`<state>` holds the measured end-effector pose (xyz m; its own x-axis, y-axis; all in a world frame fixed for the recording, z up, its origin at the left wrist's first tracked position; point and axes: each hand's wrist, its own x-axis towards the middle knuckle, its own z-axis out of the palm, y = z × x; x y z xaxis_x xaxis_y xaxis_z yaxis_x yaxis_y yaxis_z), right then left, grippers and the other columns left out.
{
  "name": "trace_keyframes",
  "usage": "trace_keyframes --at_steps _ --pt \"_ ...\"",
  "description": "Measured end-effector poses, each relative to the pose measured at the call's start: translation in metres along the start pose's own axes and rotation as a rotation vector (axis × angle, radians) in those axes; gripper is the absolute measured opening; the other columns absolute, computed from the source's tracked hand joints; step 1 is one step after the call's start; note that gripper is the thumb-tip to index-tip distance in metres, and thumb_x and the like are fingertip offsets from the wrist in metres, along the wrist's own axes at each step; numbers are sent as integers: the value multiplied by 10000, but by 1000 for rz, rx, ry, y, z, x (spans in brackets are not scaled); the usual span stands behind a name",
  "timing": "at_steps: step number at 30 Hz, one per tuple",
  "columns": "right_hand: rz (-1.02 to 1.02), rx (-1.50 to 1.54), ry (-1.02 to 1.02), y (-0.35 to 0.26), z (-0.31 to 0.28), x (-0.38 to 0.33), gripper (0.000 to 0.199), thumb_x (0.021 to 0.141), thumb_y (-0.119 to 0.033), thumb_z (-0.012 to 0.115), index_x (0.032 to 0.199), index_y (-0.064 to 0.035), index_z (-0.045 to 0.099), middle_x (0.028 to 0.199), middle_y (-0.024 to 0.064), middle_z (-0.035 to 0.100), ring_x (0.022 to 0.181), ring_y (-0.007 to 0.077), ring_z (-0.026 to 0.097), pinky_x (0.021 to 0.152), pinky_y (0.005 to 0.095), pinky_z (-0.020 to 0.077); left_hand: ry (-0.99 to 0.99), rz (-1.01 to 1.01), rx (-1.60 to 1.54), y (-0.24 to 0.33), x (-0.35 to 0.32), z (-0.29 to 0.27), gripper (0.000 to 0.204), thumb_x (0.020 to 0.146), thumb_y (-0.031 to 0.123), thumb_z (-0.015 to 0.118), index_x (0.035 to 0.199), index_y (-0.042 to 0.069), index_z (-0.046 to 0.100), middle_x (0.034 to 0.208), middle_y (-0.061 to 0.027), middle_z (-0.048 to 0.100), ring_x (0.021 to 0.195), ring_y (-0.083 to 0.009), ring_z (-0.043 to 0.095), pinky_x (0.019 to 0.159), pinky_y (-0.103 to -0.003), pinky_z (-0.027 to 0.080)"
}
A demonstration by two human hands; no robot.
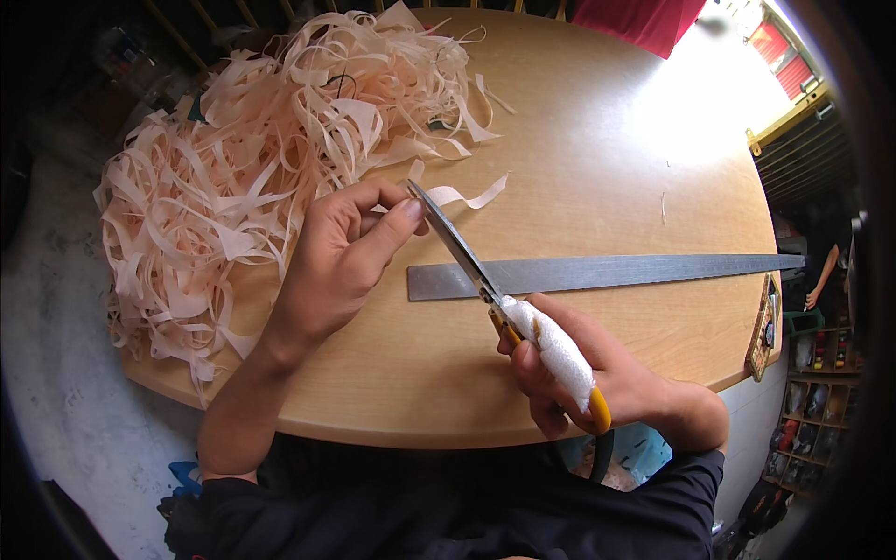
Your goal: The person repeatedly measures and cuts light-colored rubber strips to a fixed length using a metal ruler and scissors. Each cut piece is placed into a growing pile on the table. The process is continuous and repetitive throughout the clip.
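Observation:
My right hand (579, 364) grips a pair of scissors (457, 247) with orange handles, one of them wrapped in white padding. The blades look nearly closed and slant up and left, their tips right by the fingertips of my left hand (350, 247). Thumb and forefinger of that hand are pinched together on a pale pink fabric strip (476, 198), whose loose end curls out to the right behind the blades. How much of the strip lies between the fingers is hidden. A big tangled heap of pale pink fabric strips (252, 154) spreads beyond and left of my left hand.
A long metal ruler (607, 274) lies across the wooden table (448, 373), just beyond my right hand. Red cloth (639, 23) hangs at the far edge. At the right stands a shelf of small compartments (817, 420); another person's arm (821, 278) shows above it.

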<state>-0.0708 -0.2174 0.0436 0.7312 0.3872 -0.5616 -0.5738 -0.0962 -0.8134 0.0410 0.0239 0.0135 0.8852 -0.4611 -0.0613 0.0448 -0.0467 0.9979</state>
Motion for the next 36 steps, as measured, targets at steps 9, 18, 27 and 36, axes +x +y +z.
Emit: trace_keyframes --at_steps 9,18,27,36 --pt "9 -54 6 -3 -2 -3 475 1020 -422 723 1087 6 529 661 57 626 529 99 592 461 281 426 -23 23 -29 0 -2 -3 204 1082 158 629 1052 -27 711 867 14 692 771 0 566 705 -179 440" --pt "-90 -235 56 -1 -5 -1 510 997 -445 751 1048 18 543 701 113 668 633 121 616 541 315 445 -20 34 -24 -1 0 1 203 1081 154 633 1037 -25 719 838 16 685 750 -7 560 692 -190 439" --pt "-256 -288 240 1 -21 0 358 952 -213 823 1099 21 595 823 109 752 662 104 681 549 268 513 69 -24 333 10 1 -26 179 1037 173 677 980 9 721 660 22 628 539 -40 452 538 -237 342" --pt "-361 -998 1191 -4 -101 19 423 864 -313 851 1117 18 776 822 198 764 743 296 765 729 396 584 314 115 1002 3 -2 -29 222 948 121 726 1135 18 665 866 -187 739 840 -358 730 755 -441 528"
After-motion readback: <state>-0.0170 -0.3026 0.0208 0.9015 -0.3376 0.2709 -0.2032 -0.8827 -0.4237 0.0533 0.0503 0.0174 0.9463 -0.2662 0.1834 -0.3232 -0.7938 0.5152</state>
